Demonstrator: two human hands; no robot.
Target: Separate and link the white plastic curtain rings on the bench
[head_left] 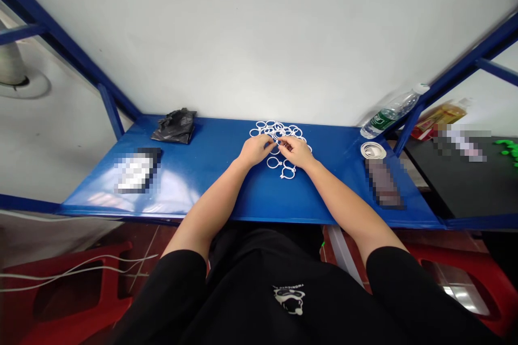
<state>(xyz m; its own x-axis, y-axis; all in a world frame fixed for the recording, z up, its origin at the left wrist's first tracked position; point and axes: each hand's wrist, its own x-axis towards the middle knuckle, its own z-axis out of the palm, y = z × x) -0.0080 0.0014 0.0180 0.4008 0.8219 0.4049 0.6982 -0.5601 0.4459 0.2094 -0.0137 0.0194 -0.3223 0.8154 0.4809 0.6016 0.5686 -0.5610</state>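
My left hand (256, 150) and my right hand (297, 151) meet over the middle of a blue table (202, 183). Fingers of both hands are closed in a pinch, tip to tip, on what looks like a white plastic ring; the fingers cover most of it. Several more white rings with small clasp-like tabs (270, 124) lie in a loose, overlapping pile behind and under my hands. Nearer to me are a single ring (274, 163) and, below my right hand, another ring (288, 173) touching its neighbour.
A crumpled black plastic bag (175, 126) lies at the back left, with a blurred item (137, 171) before it. To the right are a tilted water bottle (390, 113), a white tape roll (373, 150) and a blurred dark object (383, 183). Blue frame bars (111, 110) edge the table.
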